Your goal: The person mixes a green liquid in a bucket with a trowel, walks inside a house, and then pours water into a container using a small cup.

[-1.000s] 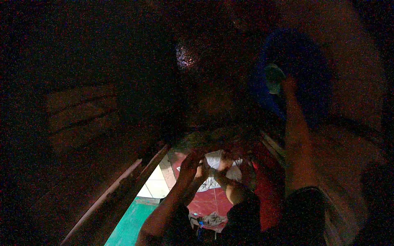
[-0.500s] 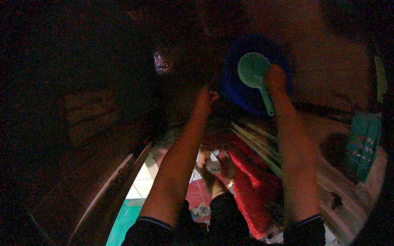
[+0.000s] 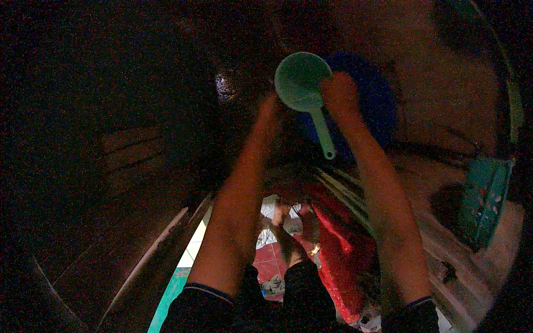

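A pale green water dipper [image 3: 302, 80] with a straight handle hangs in front of me, its handle pointing back toward me. My right hand [image 3: 341, 99] is closed on the right side of its bowl, by the rim. Close to the bowl's left side is my left hand [image 3: 269, 111]; darkness hides its fingers, and I cannot tell whether it touches the dipper. Behind and to the right of the dipper stands a round blue tub [image 3: 369, 102], partly covered by my right hand. What the dipper and tub contain is too dark to make out.
A red cloth [image 3: 341, 250] hangs below, between my forearms, beside pale wooden strips [image 3: 344, 191]. At the right is a teal box-like object [image 3: 483, 202] with light specks. My foot [image 3: 283, 213] shows below on tiled floor. The far left is very dark.
My right hand has carried the dipper leftward and slightly up, from over the blue tub to beyond its left edge. My left hand has shifted a little left and up.
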A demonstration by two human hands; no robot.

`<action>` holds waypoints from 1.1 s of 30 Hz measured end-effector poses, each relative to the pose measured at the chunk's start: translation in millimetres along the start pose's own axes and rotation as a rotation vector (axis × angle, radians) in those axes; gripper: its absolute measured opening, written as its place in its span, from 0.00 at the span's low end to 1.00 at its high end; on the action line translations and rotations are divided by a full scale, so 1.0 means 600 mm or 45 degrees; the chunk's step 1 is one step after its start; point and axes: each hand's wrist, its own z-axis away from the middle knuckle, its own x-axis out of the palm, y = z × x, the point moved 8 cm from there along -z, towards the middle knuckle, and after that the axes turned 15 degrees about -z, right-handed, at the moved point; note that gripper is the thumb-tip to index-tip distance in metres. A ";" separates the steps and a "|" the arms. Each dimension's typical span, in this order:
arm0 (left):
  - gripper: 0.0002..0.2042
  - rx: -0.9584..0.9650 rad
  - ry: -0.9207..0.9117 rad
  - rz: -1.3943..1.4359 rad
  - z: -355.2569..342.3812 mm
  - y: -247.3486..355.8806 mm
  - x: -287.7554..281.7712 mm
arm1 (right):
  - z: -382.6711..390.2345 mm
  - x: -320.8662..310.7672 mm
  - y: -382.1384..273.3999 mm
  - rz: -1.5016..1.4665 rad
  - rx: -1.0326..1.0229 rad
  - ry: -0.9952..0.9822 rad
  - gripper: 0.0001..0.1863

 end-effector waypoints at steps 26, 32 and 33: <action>0.40 0.247 0.458 -1.539 0.269 -0.014 -0.110 | 0.166 0.419 0.044 -2.781 0.911 -0.195 0.26; 0.38 0.364 0.579 -1.746 0.318 0.062 -0.136 | 0.158 0.414 -0.052 -2.826 1.072 -0.201 0.29; 0.37 0.463 0.593 -1.663 0.323 0.076 -0.123 | 0.152 0.408 -0.049 -2.809 1.081 -0.201 0.30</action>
